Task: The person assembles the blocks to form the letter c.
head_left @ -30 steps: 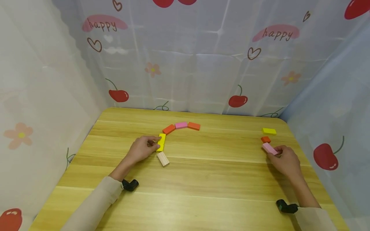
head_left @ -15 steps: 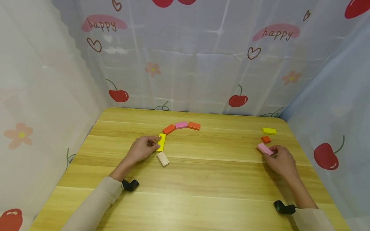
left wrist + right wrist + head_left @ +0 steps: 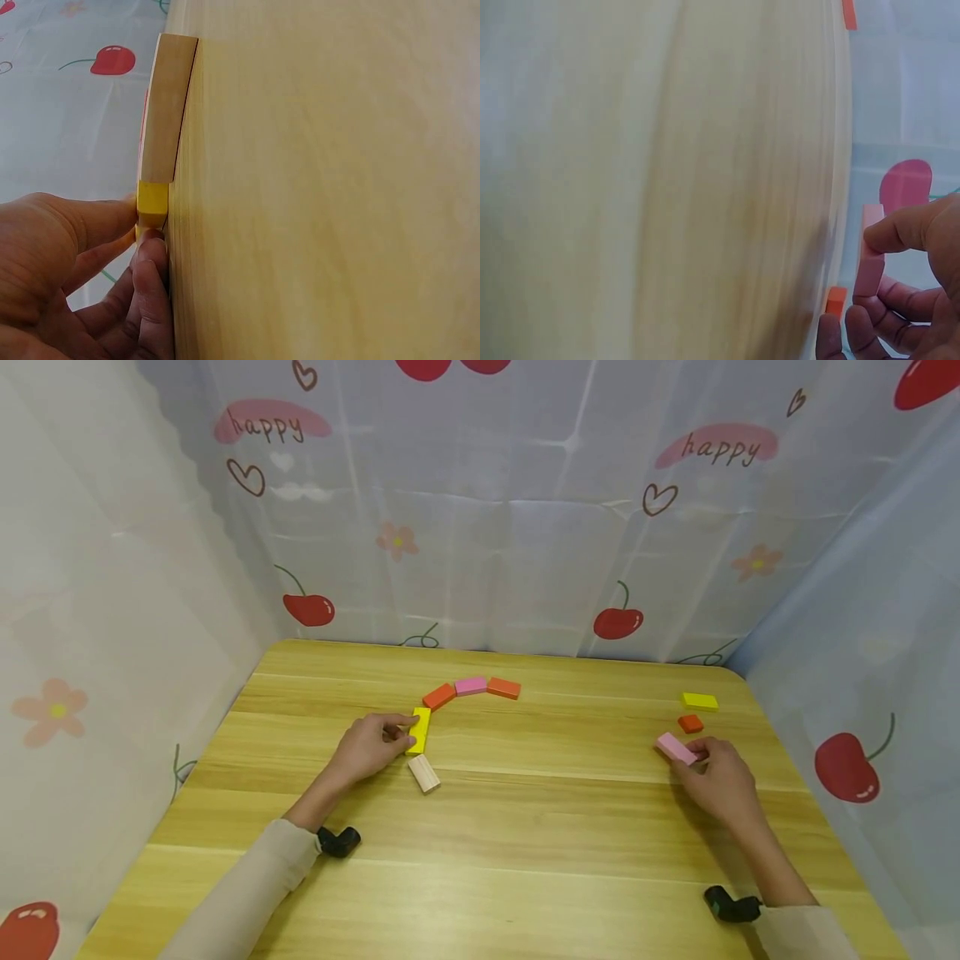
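On the left of the table, my left hand [image 3: 369, 747] pinches a yellow block [image 3: 420, 731] between thumb and fingers. The block lies flat, close to a plain wood block [image 3: 424, 774] in front and an orange block [image 3: 438, 697] behind. A pink block [image 3: 471, 686] and another orange block [image 3: 504, 688] carry on the curved row. At the right, my right hand [image 3: 716, 781] holds a light pink block [image 3: 677, 749] by one end, lifted off the table as the right wrist view shows. Behind it lie a small-looking orange block [image 3: 691, 723] and a yellow block [image 3: 700, 702].
The wooden table [image 3: 525, 860] has a rounded back edge against a printed curtain [image 3: 487, 543]. More curtain hangs along the left and right sides. Black wrist cameras [image 3: 340, 842] sit at both cuffs.
My right hand has carried the light pink block a short way to the left. The left hand and the row of blocks have stayed where they were.
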`<state>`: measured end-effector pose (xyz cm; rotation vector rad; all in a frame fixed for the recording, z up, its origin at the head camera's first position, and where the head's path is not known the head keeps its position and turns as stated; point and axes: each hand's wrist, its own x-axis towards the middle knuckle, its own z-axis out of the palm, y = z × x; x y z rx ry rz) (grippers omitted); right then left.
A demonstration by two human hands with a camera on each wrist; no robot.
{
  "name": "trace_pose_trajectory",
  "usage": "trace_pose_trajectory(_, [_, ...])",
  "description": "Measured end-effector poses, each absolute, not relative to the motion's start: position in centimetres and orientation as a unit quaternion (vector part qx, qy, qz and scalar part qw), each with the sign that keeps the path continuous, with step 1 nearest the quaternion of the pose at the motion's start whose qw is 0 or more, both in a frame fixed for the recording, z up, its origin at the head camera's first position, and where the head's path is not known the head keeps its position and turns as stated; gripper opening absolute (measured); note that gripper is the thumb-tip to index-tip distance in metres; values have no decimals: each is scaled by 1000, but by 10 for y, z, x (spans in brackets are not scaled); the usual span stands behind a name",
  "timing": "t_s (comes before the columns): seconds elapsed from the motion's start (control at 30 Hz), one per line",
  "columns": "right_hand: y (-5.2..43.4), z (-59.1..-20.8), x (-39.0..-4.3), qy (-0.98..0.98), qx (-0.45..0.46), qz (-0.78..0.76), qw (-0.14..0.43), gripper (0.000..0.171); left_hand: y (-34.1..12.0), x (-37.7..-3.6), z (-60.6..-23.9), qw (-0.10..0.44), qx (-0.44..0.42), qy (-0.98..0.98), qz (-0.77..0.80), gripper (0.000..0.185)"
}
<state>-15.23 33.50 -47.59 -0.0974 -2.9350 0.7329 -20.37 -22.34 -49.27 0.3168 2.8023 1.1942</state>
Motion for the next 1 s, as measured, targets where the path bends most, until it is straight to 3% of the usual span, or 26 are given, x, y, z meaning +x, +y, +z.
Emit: trace_pose_trajectory(1.0, [300, -476, -151, -971, 2, 236, 47, 42, -223, -203, -491, 44, 93, 914, 392, 39])
